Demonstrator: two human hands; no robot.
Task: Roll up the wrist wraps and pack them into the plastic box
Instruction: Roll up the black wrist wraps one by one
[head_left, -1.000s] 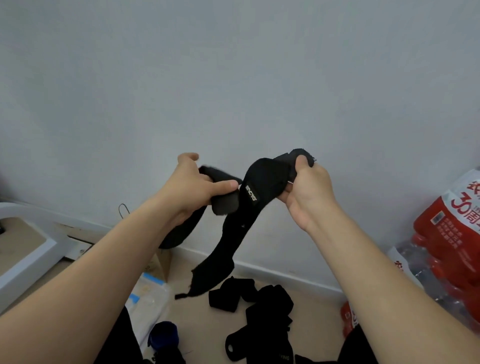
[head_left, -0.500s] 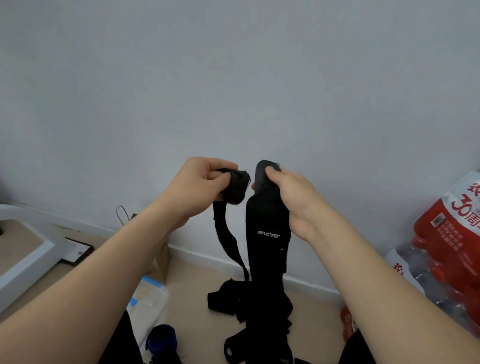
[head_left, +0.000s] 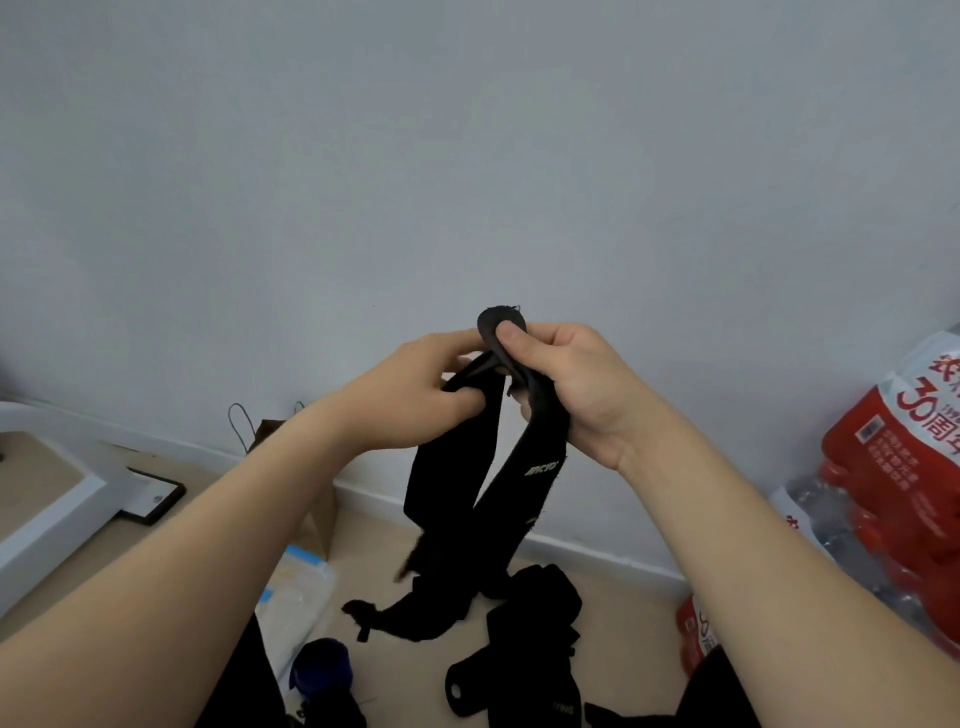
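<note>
Forearms (head_left: 182, 571): both bare, rising from the bottom edge and meeting at the held wrist wrap (head_left: 449, 483).
Left hand (head_left: 410, 395): fingers are curled round the wrap's left band just under its top. Half a second ago it gripped a narrow strap end apart from the other hand; now it sits close against it.
Right hand (head_left: 576, 395): the thumb pins the wrap's rounded end (head_left: 500, 323) against the fingers, and the palm is closed round the right band.
Held wrist wrap: black and in the air, folded at the top into two bands that spread downward like an upturned V; earlier the broad band hung straight. Its white logo (head_left: 543, 469) now tilts on the right band, and the tail trails down and left.
Loose wraps (head_left: 535, 618): a black heap on the floor below the held wrap, with one rolled piece (head_left: 462, 688) at its near side.
Blue roll (head_left: 322, 670): below and left of the held wrap.
Clear plastic thing (head_left: 298, 592): left of the wrap's tail; I cannot tell whether it is the box.
Paper bag (head_left: 323, 525): brown, left of the held wrap, by the wall.
Red bottle pack (head_left: 893, 493): well right of the held wrap.
Wall (head_left: 467, 156): plain and pale, behind the held wrap.
</note>
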